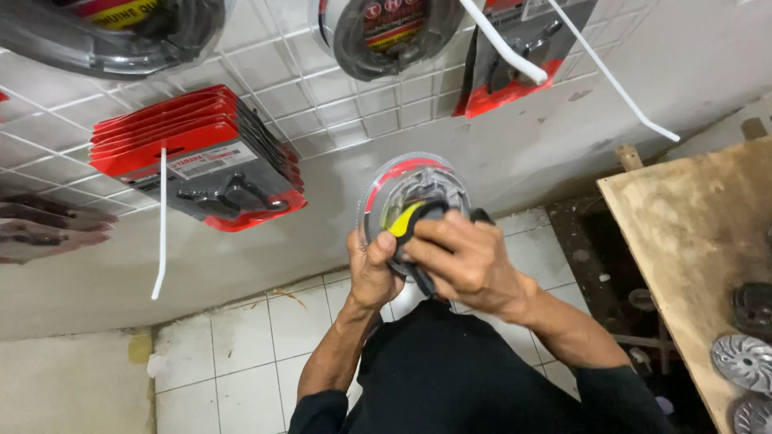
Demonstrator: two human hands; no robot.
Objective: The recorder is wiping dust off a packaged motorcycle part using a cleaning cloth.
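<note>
A round part in a clear plastic blister pack [410, 186] with a red and yellow card inside is held up in front of me. My left hand [371, 272] grips its lower left edge. My right hand [466, 261] covers its lower right side, fingers curled over a black piece of it. Both forearms rise from the bottom of the view, in front of my black shirt.
A white wire grid [322, 96] on the wall carries hooks with red and black carded parts [201, 161] and other round blister packs [386, 32]. A plywood bench [691, 233] at the right holds metal finned discs [744, 362]. White floor tiles [241, 362] lie below.
</note>
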